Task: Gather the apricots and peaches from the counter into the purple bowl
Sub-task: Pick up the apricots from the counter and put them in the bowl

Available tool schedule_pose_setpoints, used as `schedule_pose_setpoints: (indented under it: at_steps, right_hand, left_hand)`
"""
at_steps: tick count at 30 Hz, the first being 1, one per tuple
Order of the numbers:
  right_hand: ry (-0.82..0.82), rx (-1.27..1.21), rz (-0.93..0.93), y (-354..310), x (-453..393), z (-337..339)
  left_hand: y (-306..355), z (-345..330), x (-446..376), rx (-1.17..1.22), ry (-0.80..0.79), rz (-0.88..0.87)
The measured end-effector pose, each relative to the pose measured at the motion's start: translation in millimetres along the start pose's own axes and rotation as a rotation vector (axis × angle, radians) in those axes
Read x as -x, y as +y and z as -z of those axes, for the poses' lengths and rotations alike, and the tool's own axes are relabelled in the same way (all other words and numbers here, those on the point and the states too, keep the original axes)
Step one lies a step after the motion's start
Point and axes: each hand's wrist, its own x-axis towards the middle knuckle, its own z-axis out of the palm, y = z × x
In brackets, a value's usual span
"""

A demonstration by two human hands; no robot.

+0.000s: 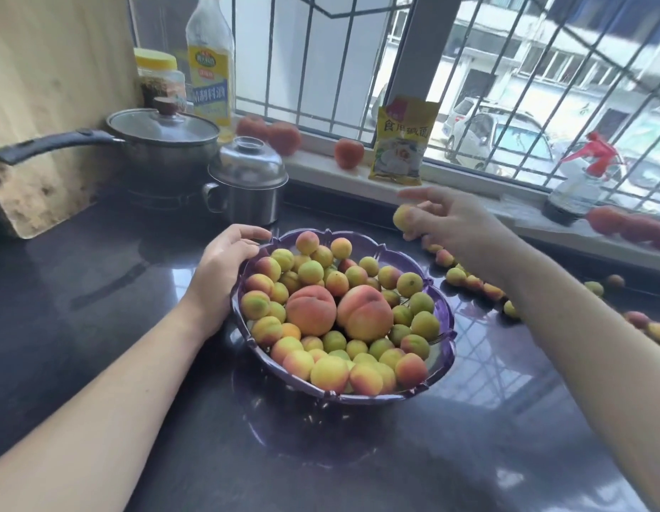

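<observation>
left hand [225, 264] grips purple bowl [445, 312] rim | right hand [450, 219] pinches apricot [401, 217]

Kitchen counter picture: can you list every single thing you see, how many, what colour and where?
bowl: one, purple, middle of the dark counter.
peaches: two, pink-orange, in the bowl.
apricots in bowl: many, yellow and red, around the peaches.
loose apricots: several, on the counter right of the bowl.
saucepan: one, steel with glass lid, back left.
lidded mug: one, steel, behind the bowl.
bottle: one, yellow label, by the window.
jar: one, yellow lid, back left.
tomatoes: several, red, on the sill.
packet: one, yellow, on the sill.
spray bottle: one, red top, on the sill at right.
hands: left hand holds the bowl's rim; right hand holds one apricot.
</observation>
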Motion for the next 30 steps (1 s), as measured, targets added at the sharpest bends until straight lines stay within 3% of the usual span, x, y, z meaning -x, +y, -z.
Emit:
schedule_pose_setpoints:
  at_steps: [5, 11, 22, 24, 26, 30]
  right_hand:
    - [-0.112, 0.448, 0.21, -20.6, -9.6, -46.1]
    - [-0.2, 0.679, 0.315, -8.2, -19.4, -82.4]
    - [-0.159, 0.658, 0.386, -0.5, -15.1, -77.3]
    - [-0.081, 0.62, 0.411, 4.1, -8.7, -70.4]
    - [0.14, 0.479, 0.389, 16.1, -1.3, -53.6]
    - [0.503, 0.272, 0.041, 69.9, 22.7, -15.2]
  left_hand:
    - [-0.1, 0.5, 0.1, 0.001, 0.0, 0.009]
    - [0.9, 0.2, 1.0, 0.008, -0.005, 0.017]
    - [0.7, -2.7, 1.1, 0.005, -0.001, 0.015]
    - [1.3, -3.2, 2.5, 0.008, -0.011, 0.014]
    - [2.6, -4.7, 4.0, 0.012, -0.01, 0.018]
    - [0.4, -17.0, 10.8, 0.005, -0.051, 0.041]
